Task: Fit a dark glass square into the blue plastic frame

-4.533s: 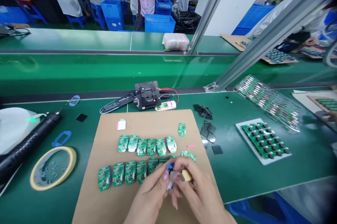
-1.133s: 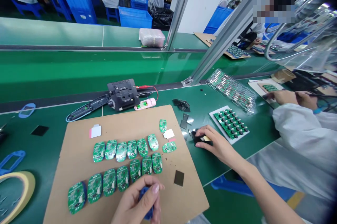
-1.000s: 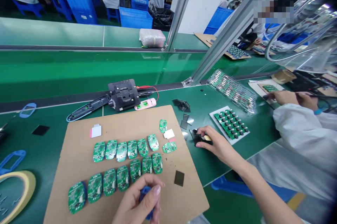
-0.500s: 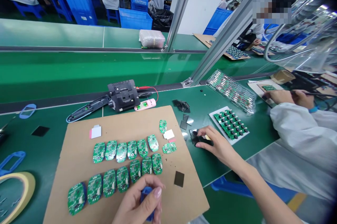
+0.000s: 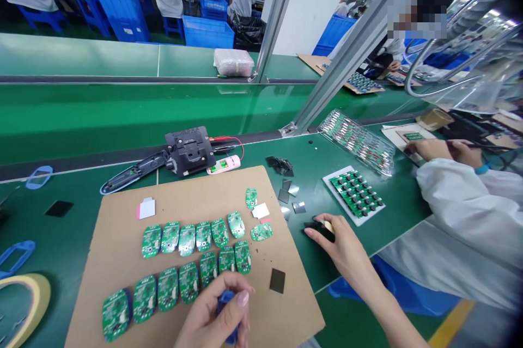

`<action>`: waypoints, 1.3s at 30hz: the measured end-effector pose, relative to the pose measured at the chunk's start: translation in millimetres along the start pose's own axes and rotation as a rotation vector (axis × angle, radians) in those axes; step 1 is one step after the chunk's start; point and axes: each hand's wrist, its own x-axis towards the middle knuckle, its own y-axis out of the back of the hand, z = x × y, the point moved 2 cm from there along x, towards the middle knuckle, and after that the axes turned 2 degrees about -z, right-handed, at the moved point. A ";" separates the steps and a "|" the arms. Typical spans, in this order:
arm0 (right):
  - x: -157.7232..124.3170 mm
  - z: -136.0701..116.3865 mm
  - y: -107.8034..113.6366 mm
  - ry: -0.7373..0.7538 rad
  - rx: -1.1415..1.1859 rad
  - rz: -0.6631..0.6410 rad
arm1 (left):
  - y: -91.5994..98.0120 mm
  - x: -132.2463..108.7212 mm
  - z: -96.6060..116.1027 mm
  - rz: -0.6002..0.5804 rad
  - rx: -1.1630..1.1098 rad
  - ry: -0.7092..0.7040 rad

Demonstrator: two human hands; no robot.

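Note:
My left hand (image 5: 214, 312) is closed around a small blue plastic piece (image 5: 227, 304) at the near edge of the cardboard sheet (image 5: 122, 239). My right hand (image 5: 341, 242) reaches out to the right, off the cardboard, and its fingers pinch a small black square piece (image 5: 316, 228) lying on the green table; something yellowish shows under the fingers. Two rows of small green circuit boards (image 5: 196, 236) lie on the cardboard just ahead of my left hand. A loose black square (image 5: 277, 280) rests on the cardboard between my hands.
More black and shiny squares (image 5: 288, 190) lie beyond my right hand. A white tray of boards (image 5: 354, 194) and a clear blister tray (image 5: 355, 138) sit to the right. A black fixture (image 5: 188, 150) stands behind the cardboard. A tape roll (image 5: 24, 304) is at left. A person in white works at right.
My right hand left my left hand and went right to the black squares; in the last half second it drew slightly nearer with a black piece. My left hand stays put.

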 end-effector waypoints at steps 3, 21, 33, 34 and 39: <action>-7.7 -1.4 -5.4 -0.003 0.024 0.029 | -1.0 2.7 0.4 -0.018 -0.015 -0.007; -24.7 -126.3 -2.8 -0.004 0.940 -0.298 | -19.0 4.0 21.1 0.085 -0.001 -0.231; -40.1 -174.7 -30.5 0.114 0.992 -0.503 | -6.9 -2.7 36.3 -0.061 -0.326 -0.262; -36.9 -174.2 -25.9 0.239 0.880 -0.383 | -6.6 -3.6 36.9 -0.052 -0.328 -0.263; -27.9 -177.4 -2.0 0.808 0.453 -0.002 | -7.5 -10.0 39.9 -0.038 -0.295 -0.262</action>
